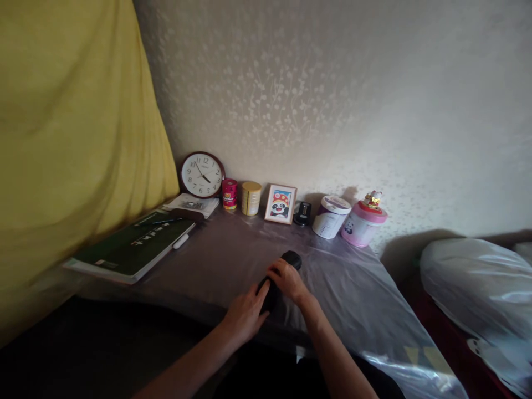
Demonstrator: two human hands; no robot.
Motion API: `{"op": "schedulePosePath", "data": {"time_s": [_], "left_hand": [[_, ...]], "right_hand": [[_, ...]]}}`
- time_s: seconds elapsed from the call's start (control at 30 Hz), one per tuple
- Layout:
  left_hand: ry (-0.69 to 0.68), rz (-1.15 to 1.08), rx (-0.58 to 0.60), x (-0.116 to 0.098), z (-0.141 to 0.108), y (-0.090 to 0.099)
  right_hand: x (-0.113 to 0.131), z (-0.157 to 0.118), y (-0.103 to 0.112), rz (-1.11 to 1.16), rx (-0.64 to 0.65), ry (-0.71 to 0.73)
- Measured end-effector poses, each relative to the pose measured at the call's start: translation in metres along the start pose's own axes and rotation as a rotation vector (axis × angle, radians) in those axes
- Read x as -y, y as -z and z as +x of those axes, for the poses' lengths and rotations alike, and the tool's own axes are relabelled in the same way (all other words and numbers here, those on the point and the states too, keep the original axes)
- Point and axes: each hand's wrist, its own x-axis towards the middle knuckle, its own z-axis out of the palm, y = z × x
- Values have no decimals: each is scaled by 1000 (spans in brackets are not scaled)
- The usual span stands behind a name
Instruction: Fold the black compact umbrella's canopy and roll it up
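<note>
A black, roughly cylindrical object (292, 259) lies at a slant near the front of the covered table (233, 244). My left hand (246, 312) is wrapped round its lower near end, thumb and fingers against the black surface. Higher up on the same object, my right hand (286, 278) has its fingers closed over the top and side. The rounded, ridged far end shows beyond my right hand. Much of the object's middle is hidden under both hands.
Along the wall stand a clock (202, 174), a red can (229, 194), a yellow-lidded can (251, 198), a framed panda picture (280, 204), a black item (303, 214), a white tub (331, 216) and a pink tub (362, 225). Left lies a green book (133, 246).
</note>
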Motion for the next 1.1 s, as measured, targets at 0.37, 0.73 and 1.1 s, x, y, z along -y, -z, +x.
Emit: {"op": "schedulePosePath", "data": {"time_s": [0.37, 0.73, 1.1], "left_hand": [[46, -84, -48, 21, -24, -3], [-85, 48, -134, 10, -23, -5], [-12, 40, -63, 7, -23, -5]], "right_hand": [[-21, -3, 23, 332, -247, -78], [-5, -7, -4, -115, -31, 212], [-22, -25, 55, 192, -32, -51]]}}
